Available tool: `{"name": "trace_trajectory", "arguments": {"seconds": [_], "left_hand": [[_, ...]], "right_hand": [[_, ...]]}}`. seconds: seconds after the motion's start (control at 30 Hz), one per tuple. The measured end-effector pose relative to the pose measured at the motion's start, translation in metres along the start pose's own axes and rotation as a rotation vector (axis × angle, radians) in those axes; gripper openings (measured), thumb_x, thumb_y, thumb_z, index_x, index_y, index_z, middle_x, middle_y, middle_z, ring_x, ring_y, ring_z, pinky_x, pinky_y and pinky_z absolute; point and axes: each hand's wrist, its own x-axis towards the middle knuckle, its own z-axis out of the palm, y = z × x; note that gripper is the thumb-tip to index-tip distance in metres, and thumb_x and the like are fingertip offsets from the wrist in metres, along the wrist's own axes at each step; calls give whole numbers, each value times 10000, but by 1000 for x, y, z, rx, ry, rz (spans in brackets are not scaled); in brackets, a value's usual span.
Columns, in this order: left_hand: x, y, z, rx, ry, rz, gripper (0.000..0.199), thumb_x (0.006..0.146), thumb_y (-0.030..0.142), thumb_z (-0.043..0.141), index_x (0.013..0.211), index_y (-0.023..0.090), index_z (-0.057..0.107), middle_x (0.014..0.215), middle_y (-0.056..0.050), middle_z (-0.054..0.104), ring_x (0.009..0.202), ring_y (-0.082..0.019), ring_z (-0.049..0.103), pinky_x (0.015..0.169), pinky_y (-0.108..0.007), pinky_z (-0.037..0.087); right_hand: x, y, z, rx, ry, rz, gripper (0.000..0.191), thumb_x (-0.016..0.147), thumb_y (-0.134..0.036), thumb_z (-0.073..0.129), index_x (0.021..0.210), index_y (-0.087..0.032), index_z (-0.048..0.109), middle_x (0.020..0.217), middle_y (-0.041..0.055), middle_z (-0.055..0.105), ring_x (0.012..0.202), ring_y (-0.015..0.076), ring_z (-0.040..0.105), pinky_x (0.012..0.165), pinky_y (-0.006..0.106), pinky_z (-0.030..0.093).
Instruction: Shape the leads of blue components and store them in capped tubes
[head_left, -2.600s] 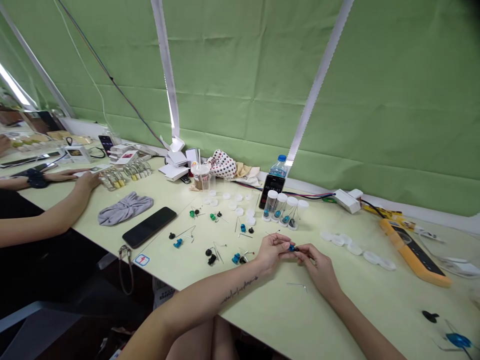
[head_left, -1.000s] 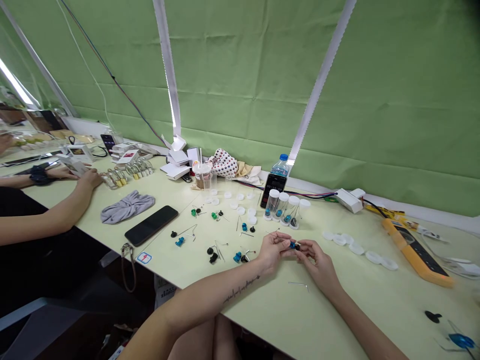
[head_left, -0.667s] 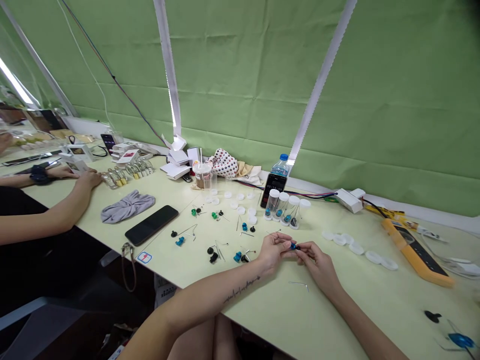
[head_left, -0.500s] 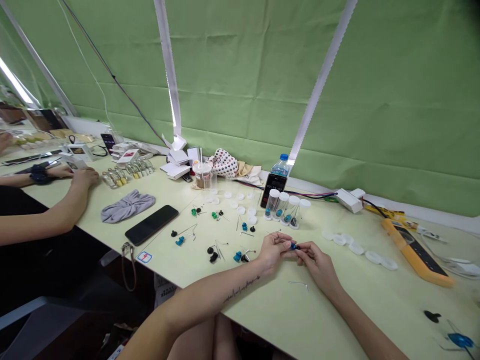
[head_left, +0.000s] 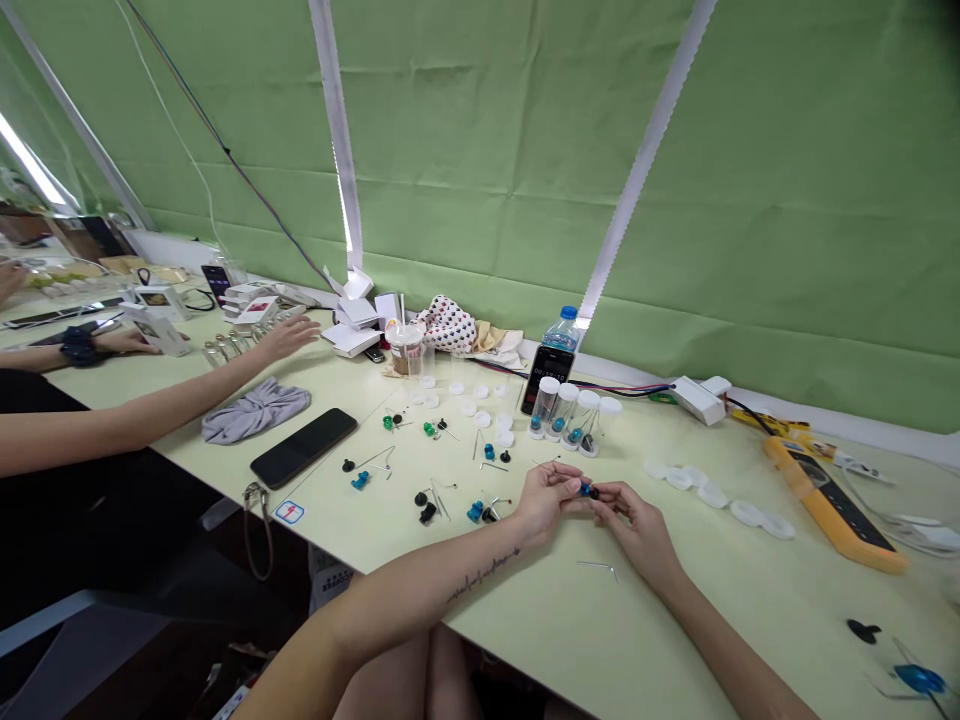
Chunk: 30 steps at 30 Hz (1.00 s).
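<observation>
The left hand [head_left: 540,503] and right hand [head_left: 636,530] meet just above the table [head_left: 570,630], their fingertips together pinching a small blue-and-black part [head_left: 589,491], too small to make out in detail. A bent metal pin [head_left: 596,570] lies just below the right hand. Loose blue and black pieces [head_left: 475,512] sit beyond the left hand, and clear capped vials [head_left: 559,412] stand ahead of both hands. White lids [head_left: 697,495] lie off to the right. Far left, a co-worker's spread hand [head_left: 289,340] stretches over the table.
</observation>
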Motion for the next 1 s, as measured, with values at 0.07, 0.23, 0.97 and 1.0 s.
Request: {"name": "trace_trajectory", "arguments": {"seconds": [0.07, 0.23, 0.97, 1.0], "left_hand": [[-1, 0, 0, 12, -6, -6, 344, 602, 245, 765, 834, 87, 566, 861, -128, 648, 749, -194, 638, 744, -384, 527], [-1, 0, 0, 22, -9, -6, 339, 610, 240, 761, 839, 81, 567, 854, -130, 646, 740, -197, 639, 741, -399, 529], [0, -3, -1, 7, -10, 2, 333, 615, 231, 760, 840, 82, 567, 857, -129, 646, 728, -191, 640, 757, -397, 523], [0, -3, -1, 11, -11, 1, 333, 614, 230, 761, 839, 80, 567, 859, -130, 646, 724, -190, 640, 752, -391, 525]], "right_hand": [[0, -1, -1, 8, -3, 14, 315, 825, -474, 520, 976, -200, 549, 824, 46, 652, 661, 175, 619, 660, 325, 514], [-1, -3, -1, -6, -3, 29, 357, 819, -519, 504, 946, -190, 561, 738, 38, 650, 621, 175, 612, 639, 316, 503], [-1, -2, 0, -6, 27, -12, 307, 812, -480, 537, 934, -198, 536, 825, 66, 663, 705, 195, 639, 666, 342, 537], [-1, -2, 0, 0, 24, -2, 310, 813, -485, 534, 932, -199, 534, 818, 62, 663, 680, 190, 637, 655, 340, 536]]}}
